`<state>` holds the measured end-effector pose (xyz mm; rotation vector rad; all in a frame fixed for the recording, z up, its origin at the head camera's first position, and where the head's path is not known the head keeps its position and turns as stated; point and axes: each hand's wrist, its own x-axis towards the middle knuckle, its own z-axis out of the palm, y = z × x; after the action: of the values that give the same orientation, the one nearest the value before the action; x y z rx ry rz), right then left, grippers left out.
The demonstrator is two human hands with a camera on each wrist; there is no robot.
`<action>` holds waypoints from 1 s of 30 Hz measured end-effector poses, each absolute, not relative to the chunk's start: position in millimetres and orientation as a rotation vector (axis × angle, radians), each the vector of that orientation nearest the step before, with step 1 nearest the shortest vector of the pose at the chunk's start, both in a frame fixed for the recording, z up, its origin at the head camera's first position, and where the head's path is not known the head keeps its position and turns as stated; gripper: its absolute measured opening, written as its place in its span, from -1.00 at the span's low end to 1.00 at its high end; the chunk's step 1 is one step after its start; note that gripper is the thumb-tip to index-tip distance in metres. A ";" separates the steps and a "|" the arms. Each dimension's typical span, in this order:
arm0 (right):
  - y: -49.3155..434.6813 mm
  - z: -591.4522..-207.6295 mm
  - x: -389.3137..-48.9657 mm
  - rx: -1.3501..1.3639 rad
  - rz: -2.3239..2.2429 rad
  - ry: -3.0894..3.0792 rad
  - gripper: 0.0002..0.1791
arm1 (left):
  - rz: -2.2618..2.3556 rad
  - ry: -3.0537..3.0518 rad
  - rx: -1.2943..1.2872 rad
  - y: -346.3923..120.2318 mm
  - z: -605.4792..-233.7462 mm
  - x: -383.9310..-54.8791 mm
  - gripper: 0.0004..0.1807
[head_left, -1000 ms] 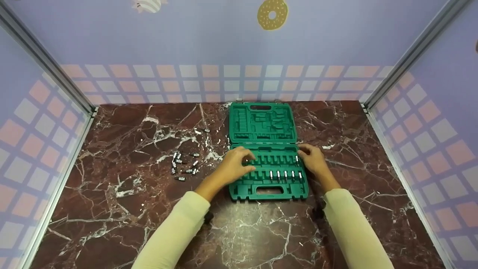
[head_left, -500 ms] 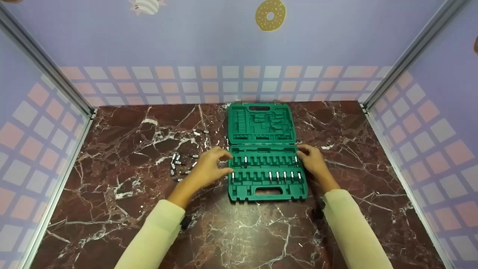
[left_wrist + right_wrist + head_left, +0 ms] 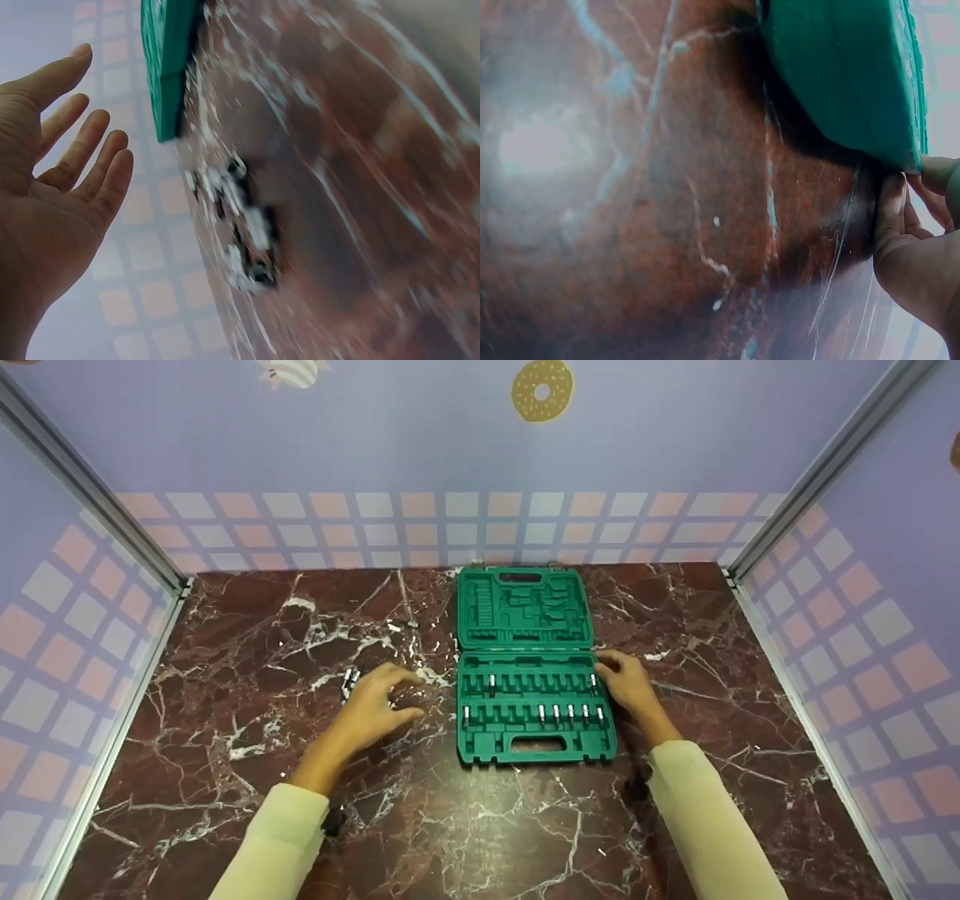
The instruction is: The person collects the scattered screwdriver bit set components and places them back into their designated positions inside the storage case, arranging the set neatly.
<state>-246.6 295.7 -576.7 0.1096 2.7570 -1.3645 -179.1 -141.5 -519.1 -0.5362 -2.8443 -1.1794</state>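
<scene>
An open green plastic tool case lies on the table with its lid folded back. Small silver bit sockets stand in its slots: one in the upper row's left part, one at its right end, one at the lower row's left end, and several to the right. My left hand hovers left of the case, thumb and fingers spread, holding nothing. It partly covers a pile of loose bit sockets, blurred in the left wrist view. My right hand holds the case's right edge between thumb and fingers.
The dark red marbled table has white veins. A small piece lies apart behind the pile. Purple walls with a checkered band close off the back and sides.
My left hand has left the case and moved left to the loose pile. Sockets it covered now show in the case's left slots. The right hand stays at the case edge.
</scene>
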 end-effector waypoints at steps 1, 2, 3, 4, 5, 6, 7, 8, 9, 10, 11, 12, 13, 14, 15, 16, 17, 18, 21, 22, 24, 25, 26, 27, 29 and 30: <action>295.4 -576.9 -246.4 0.113 -1.371 2.750 -0.63 | -1.168 -2.846 -0.531 -145.7 -520.9 -177.9 -0.47; 295.1 -577.0 -246.3 0.115 -1.372 2.748 -0.64 | -1.161 -2.846 -0.527 -149.8 -522.7 -176.8 -0.47; 294.9 -577.0 -246.1 0.115 -1.372 2.747 -0.64 | -1.150 -2.852 -0.520 -153.9 -524.6 -175.4 -0.46; 294.7 -577.0 -245.8 0.116 -1.370 2.748 -0.64 | -1.143 -2.859 -0.512 -157.7 -526.2 -174.1 -0.46; 294.6 -576.9 -245.4 0.116 -1.366 2.749 -0.64 | -1.132 -2.867 -0.505 -161.3 -528.4 -173.2 -0.46; 294.3 -576.7 -245.1 0.116 -1.368 2.747 -0.64 | -1.125 -2.875 -0.499 -164.5 -530.0 -172.2 -0.45; 294.1 -576.5 -244.6 0.117 -1.368 2.742 -0.64 | -1.106 -2.884 -0.492 -167.9 -532.0 -171.2 -0.46; 294.0 -576.3 -244.3 0.116 -1.365 2.740 -0.63 | -1.084 -2.894 -0.481 -170.9 -533.7 -170.2 -0.46; 294.0 -576.1 -243.9 0.115 -1.369 2.734 -0.63 | -1.062 -2.904 -0.471 -173.8 -535.6 -169.4 -0.46; 294.1 -576.0 -243.8 0.117 -1.369 2.729 -0.62 | -1.044 -2.914 -0.457 -176.3 -537.2 -168.9 -0.45; 294.3 -575.8 -243.8 0.118 -1.369 2.725 -0.62 | -1.021 -2.924 -0.445 -178.7 -538.6 -168.2 -0.45; 294.6 -575.5 -244.0 0.115 -1.365 2.723 -0.62 | -1.006 -2.930 -0.434 -180.9 -539.7 -167.5 -0.46; 295.0 -575.1 -244.0 0.116 -1.359 2.723 -0.61 | -0.993 -2.936 -0.425 -182.7 -540.5 -167.0 -0.47; 295.3 -574.8 -244.2 0.114 -1.354 2.723 -0.61 | -0.984 -2.943 -0.417 -184.6 -541.3 -166.4 -0.47; 295.5 -574.4 -244.3 0.115 -1.349 2.723 -0.61 | -0.974 -2.946 -0.417 -186.6 -542.1 -166.0 -0.47; 295.8 -574.4 -244.5 0.112 -1.342 2.727 -0.61 | -0.967 -2.950 -0.414 -188.3 -543.0 -165.3 -0.48; 295.9 -574.1 -244.2 0.112 -1.338 2.728 -0.61 | -0.958 -2.953 -0.415 -190.0 -544.0 -164.6 -0.48; 295.9 -574.2 -243.9 0.112 -1.334 2.729 -0.60 | -0.950 -2.955 -0.413 -191.6 -545.1 -164.1 -0.49; 295.7 -573.7 -244.4 0.117 -1.341 2.729 -0.61 | -0.927 -2.958 -0.408 -195.4 -548.2 -163.4 -0.50; 295.6 -573.7 -244.6 0.116 -1.341 2.730 -0.61 | -0.920 -2.960 -0.401 -196.3 -549.3 -163.0 -0.50; 295.4 -573.6 -245.0 0.113 -1.343 2.733 -0.61 | -0.894 -2.968 -0.390 -197.5 -551.5 -162.1 -0.51; 295.3 -573.4 -245.2 0.114 -1.347 2.732 -0.61 | -0.878 -2.972 -0.386 -198.4 -552.7 -161.3 -0.51; 295.3 -573.3 -245.3 0.116 -1.349 2.731 -0.61 | -0.863 -2.976 -0.383 -199.1 -553.9 -160.6 -0.52; 295.1 -573.3 -245.4 0.117 -1.350 2.731 -0.61 | -0.848 -2.980 -0.380 -199.8 -555.3 -159.8 -0.53; 295.0 -573.5 -245.3 0.120 -1.350 2.731 -0.61 | -0.822 -2.987 -0.377 -200.8 -557.9 -158.2 -0.55; 295.1 -573.6 -245.2 0.120 -1.350 2.729 -0.61 | -0.810 -2.989 -0.379 -201.3 -559.1 -157.5 -0.57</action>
<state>-245.2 295.1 -573.6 0.1200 2.7293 -1.3503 -157.5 -201.3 -559.1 -0.3793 -2.9889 -0.8101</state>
